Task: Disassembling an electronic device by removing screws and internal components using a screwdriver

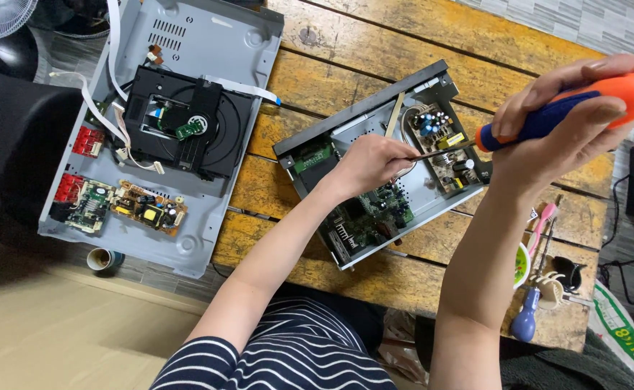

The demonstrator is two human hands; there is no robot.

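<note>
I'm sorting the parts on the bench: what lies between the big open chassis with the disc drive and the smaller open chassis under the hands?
Bare wooden tabletop, seen in the head view.

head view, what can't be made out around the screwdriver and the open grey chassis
- Screwdriver tip: hidden behind the left hand, head view.
- Orange-and-blue screwdriver: handle partly covered by the right hand.
- Green circuit board in the open grey metal chassis: partly covered by the left forearm.
- Board components: too small.
</note>
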